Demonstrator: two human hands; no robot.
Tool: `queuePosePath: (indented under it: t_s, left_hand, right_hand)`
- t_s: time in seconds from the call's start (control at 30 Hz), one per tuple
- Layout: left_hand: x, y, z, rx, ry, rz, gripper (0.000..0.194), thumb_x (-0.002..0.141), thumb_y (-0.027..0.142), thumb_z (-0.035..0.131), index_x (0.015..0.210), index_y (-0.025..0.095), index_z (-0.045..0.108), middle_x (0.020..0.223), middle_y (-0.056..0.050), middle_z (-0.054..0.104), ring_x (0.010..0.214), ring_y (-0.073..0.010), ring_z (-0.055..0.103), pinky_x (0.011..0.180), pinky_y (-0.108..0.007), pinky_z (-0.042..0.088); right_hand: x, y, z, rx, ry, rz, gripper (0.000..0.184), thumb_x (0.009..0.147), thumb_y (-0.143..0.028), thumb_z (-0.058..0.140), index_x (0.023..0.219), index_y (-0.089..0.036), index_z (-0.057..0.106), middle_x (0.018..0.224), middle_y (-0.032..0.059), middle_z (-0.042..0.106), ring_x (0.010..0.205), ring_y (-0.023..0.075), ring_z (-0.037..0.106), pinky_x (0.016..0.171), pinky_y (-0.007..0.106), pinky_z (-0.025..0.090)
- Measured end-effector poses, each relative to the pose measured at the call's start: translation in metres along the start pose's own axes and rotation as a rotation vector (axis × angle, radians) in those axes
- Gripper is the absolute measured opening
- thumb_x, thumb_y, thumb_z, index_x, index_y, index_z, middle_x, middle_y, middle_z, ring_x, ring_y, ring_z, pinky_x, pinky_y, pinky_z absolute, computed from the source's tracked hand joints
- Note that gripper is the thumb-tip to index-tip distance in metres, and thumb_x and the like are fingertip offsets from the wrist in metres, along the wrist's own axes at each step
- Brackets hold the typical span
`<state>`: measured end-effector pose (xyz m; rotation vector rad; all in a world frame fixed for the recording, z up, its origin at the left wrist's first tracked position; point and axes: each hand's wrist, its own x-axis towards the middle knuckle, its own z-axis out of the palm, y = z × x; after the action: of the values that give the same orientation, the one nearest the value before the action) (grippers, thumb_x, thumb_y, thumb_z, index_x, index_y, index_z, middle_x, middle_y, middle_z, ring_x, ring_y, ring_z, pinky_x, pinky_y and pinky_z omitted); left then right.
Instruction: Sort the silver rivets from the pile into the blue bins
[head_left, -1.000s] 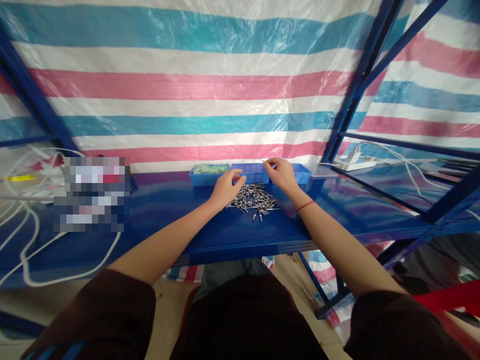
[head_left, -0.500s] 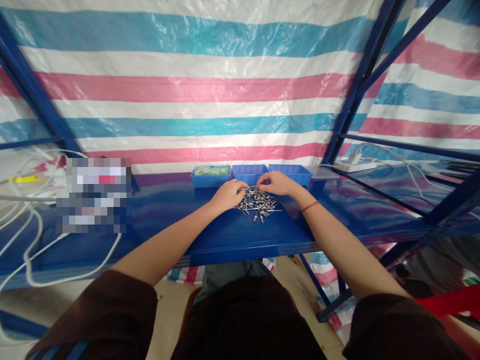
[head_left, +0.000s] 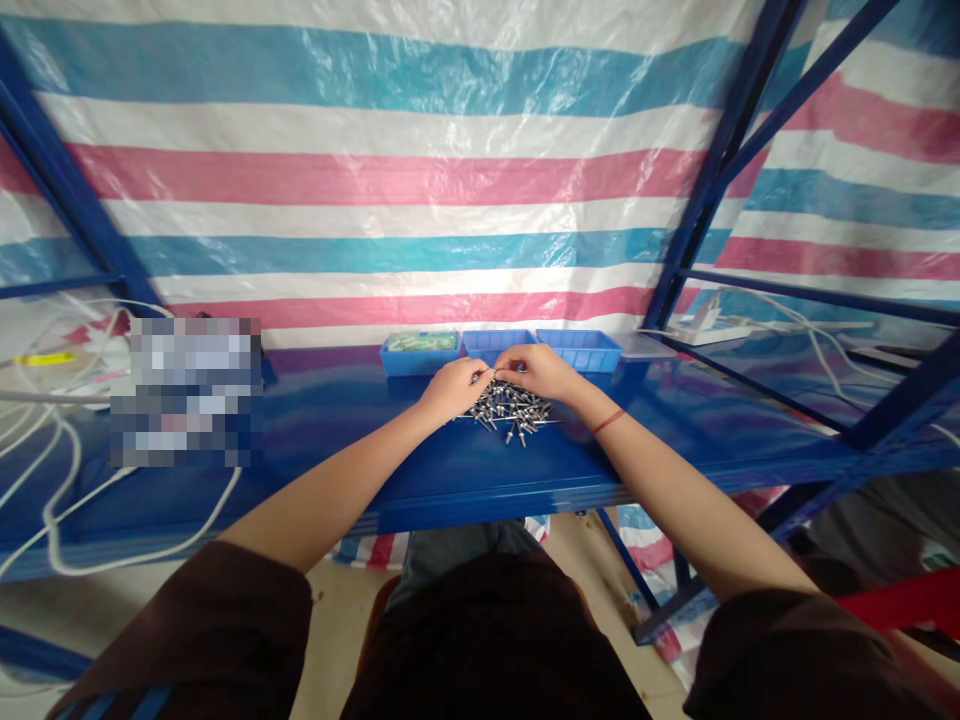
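Observation:
A loose pile of silvery pop rivets (head_left: 517, 408) with thin pins lies on the blue table (head_left: 420, 470). My left hand (head_left: 453, 388) is closed at the pile's left side, with dark metal rivet bits showing between thumb and fingers. Over the pile's back edge, my right hand (head_left: 541, 372) is closed in a pinch, its fingertips meeting those of the left. A small thin piece shows at that meeting point, seemingly a rivet, though the fingers mostly cover it.
Behind the hands stand a blue bin (head_left: 421, 356) with greenish-clear packets, a middle bin (head_left: 498, 343) and a right bin (head_left: 579, 350). White cables (head_left: 142, 570) and a blurred-out patch lie at left. A power strip (head_left: 709, 328) sits at right, beyond the blue frame post (head_left: 697, 200).
My right hand has shifted left, so its fingertips now meet my left hand's. The left hand stays nearly in place. A few rivets at the pile's left edge look shifted.

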<state>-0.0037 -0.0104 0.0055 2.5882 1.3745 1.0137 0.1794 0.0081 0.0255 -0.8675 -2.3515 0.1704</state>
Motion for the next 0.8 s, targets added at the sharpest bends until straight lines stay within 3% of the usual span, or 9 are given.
queuePosePath:
  t_s: [0.2, 0.4, 0.57, 0.8]
  left_hand:
    - [0.001, 0.002, 0.0, -0.118, 0.072, -0.015, 0.023, 0.087, 0.032, 0.045, 0.08, 0.018, 0.061, 0.081, -0.003, 0.066, 0.079, -0.0164, 0.06, 0.074, -0.027, 0.044]
    - [0.005, -0.002, 0.001, -0.144, 0.137, -0.136, 0.023, 0.089, 0.03, 0.042, 0.08, 0.017, 0.058, 0.079, -0.003, 0.063, 0.076, -0.0161, 0.057, 0.072, -0.027, 0.044]
    - [0.005, -0.003, 0.003, -0.186, 0.1, -0.135, 0.024, 0.09, 0.03, 0.039, 0.084, 0.016, 0.058, 0.082, -0.003, 0.064, 0.079, -0.0164, 0.058, 0.075, -0.028, 0.045]
    - [0.003, 0.004, 0.004, -0.264, 0.069, -0.079, 0.022, 0.088, 0.028, 0.042, 0.095, 0.017, 0.06, 0.095, -0.004, 0.066, 0.089, -0.0165, 0.06, 0.082, -0.029, 0.046]
  right_hand:
    - [0.001, -0.004, -0.002, 0.076, 0.068, -0.012, 0.014, 0.075, -0.028, 0.063, 0.079, -0.015, 0.068, 0.08, 0.0058, 0.067, 0.068, 0.0132, 0.059, 0.065, 0.027, 0.045]
    - [0.001, -0.003, 0.0, 0.328, 0.114, 0.176, 0.027, 0.073, -0.041, 0.065, 0.08, -0.015, 0.065, 0.077, 0.0054, 0.066, 0.064, 0.0129, 0.059, 0.06, 0.027, 0.049]
    - [0.002, -0.01, 0.0, 0.582, 0.11, 0.312, 0.033, 0.067, -0.046, 0.069, 0.075, -0.015, 0.061, 0.066, 0.0029, 0.061, 0.061, 0.0126, 0.058, 0.05, 0.024, 0.049]
    - [0.002, -0.012, 0.003, 0.637, 0.149, 0.315, 0.028, 0.067, -0.041, 0.068, 0.074, -0.015, 0.06, 0.066, 0.0018, 0.059, 0.057, 0.0101, 0.053, 0.047, 0.022, 0.048]
